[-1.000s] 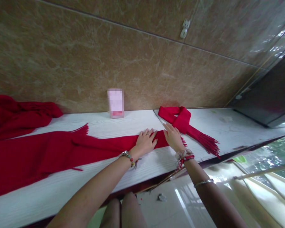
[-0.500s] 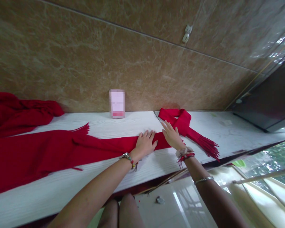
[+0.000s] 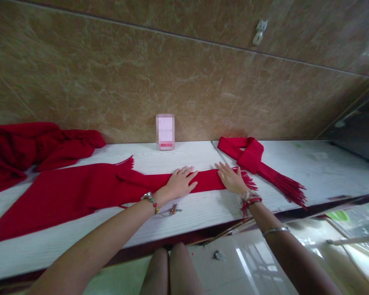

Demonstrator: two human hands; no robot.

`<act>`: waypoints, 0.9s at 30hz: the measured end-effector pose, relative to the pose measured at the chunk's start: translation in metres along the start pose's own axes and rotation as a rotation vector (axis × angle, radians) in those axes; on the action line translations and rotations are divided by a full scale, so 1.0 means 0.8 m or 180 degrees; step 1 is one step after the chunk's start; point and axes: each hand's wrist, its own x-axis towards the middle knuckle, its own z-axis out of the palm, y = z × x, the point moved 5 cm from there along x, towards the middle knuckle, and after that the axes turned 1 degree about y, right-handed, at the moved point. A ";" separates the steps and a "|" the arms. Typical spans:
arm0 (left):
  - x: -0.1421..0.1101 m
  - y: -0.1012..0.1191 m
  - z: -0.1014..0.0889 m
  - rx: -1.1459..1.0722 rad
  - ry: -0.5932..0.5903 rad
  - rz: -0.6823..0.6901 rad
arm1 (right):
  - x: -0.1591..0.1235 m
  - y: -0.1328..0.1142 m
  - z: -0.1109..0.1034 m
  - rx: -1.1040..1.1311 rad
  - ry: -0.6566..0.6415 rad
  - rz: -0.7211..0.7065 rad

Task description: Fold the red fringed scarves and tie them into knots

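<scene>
A long red scarf (image 3: 76,186) lies across the white wood-grain counter. Its right part is folded into a narrow strip with a fringe at the end, while the left part spreads wider. My left hand (image 3: 182,183) rests flat on the middle of the strip, fingers spread. Near the fringed end, my right hand (image 3: 230,178) lies on the strip with its fingers stretched out. Just beyond it sits a second red scarf (image 3: 251,155), narrow and looped over itself, its fringe pointing to the right front.
A bunched red cloth (image 3: 43,143) lies at the back left. Against the brown tiled wall (image 3: 126,73) leans a blurred pink-and-white card or phone (image 3: 165,132). The counter (image 3: 184,217) ends just before my knees. A dark panel (image 3: 359,131) stands at the far right.
My right hand has slid toward the fringed end, and my left hand has shifted left along the strip, so they are farther apart. The view has turned slightly left.
</scene>
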 end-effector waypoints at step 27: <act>-0.167 -0.221 -0.117 0.0793 -0.0833 0.0207 | 0.008 -0.178 -0.001 0.0629 -0.0155 -0.1943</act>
